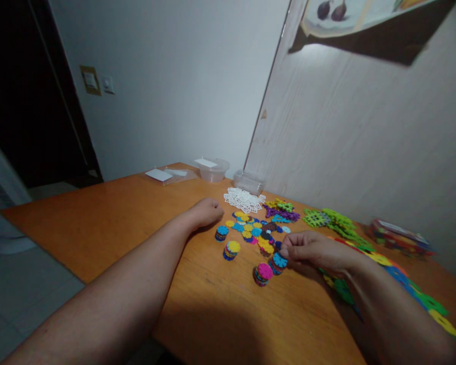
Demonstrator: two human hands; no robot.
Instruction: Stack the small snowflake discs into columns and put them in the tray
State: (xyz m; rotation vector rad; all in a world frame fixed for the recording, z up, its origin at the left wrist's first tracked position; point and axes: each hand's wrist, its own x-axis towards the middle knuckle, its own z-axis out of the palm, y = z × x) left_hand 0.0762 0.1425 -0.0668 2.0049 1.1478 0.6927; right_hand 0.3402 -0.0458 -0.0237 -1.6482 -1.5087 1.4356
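Observation:
On the orange wooden table (117, 218) lie several small coloured plastic discs (253, 230) in a loose pile. Short stacks of these discs stand in front: one topped blue (221, 233), one topped yellow (231, 250), one topped pink (263, 274) and one topped blue (278, 263). My left hand (206, 211) rests on the table as a loose fist, just left of the pile, with nothing visible in it. My right hand (312, 250) has its fingers pinched together right above the nearer blue-topped stack, touching it.
White lattice pieces (244, 199), purple and green pieces (283, 209) and green grid pieces (329, 219) lie behind the pile. A chain of flat coloured pieces (410, 289) runs under my right forearm. Clear plastic containers (213, 169) stand by the wall. The table's near edge is at the left.

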